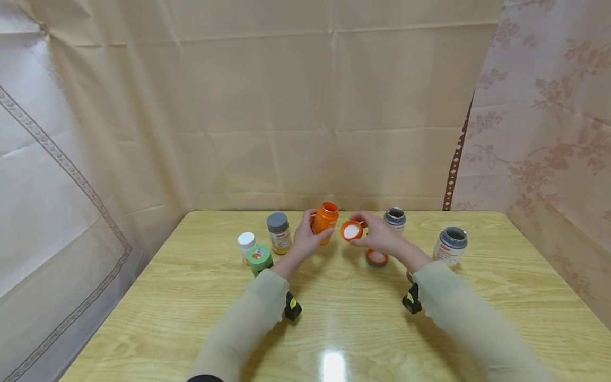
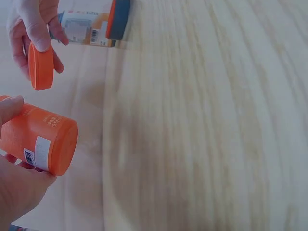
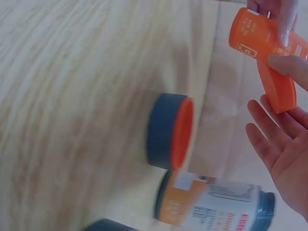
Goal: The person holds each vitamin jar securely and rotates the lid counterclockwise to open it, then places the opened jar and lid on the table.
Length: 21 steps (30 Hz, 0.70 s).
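Note:
My left hand (image 1: 306, 236) grips an orange plastic bottle (image 1: 326, 220), which tilts slightly and has its mouth uncovered. Its base, with a white barcode label, shows in the left wrist view. To the right, my right hand (image 1: 380, 236) pinches an orange screw lid (image 1: 351, 231) between thumb and fingers. The lid's white inner face points towards the head camera, and it is apart from the bottle's mouth. Just below the right hand, a dark grey lid (image 3: 161, 130) with an orange inside lies on the table, beside an uncovered jar (image 3: 211, 202).
Left of the left hand stand a grey-lidded jar (image 1: 279, 233), a white-capped bottle (image 1: 246, 243) and a green-lidded container (image 1: 260, 257). Another uncovered jar (image 1: 450, 247) stands at the right, partly behind the right forearm. A curtain (image 1: 315, 106) hangs behind the wooden table (image 1: 348, 329).

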### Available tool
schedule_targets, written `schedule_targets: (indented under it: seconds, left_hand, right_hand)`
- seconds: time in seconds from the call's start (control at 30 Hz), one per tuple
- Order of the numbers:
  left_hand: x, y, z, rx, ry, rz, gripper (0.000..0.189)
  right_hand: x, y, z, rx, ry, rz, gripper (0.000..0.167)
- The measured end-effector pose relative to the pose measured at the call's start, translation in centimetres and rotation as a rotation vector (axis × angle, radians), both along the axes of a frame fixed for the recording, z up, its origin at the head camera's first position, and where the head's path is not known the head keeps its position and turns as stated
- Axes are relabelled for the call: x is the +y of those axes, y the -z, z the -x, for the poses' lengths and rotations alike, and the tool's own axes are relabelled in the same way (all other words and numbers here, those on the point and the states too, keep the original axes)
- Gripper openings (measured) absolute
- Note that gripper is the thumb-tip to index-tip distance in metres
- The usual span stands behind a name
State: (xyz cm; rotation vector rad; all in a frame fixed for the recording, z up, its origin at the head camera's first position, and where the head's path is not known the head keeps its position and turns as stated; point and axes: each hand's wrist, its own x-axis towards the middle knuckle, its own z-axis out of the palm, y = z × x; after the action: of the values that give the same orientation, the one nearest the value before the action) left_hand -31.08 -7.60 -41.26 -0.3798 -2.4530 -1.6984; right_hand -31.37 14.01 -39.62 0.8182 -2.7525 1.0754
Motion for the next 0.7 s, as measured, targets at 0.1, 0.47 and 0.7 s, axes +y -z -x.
schedule_targets:
  seconds: [0.1, 0.47, 0.7]
  left_hand:
    - [0.2, 0.7, 0.5, -0.004, -0.009, -0.005, 0.055]
    - [0.9, 2.3, 1.4, -0.06, -0.025, -0.005, 0.06]
    - [0.9, 3.2, 2.1, -0.114, -0.066, -0.049, 0.06]
  right_hand:
    - [0.1, 0.9, 0.5, -0.01, 0.006, -0.01, 0.054]
    - [-0.3, 2.9, 1.3, -0.126, 0.012, 0.022, 0.053]
    - [-0.5, 3.4, 1.6, -0.164, 0.022, -0.02, 0.051]
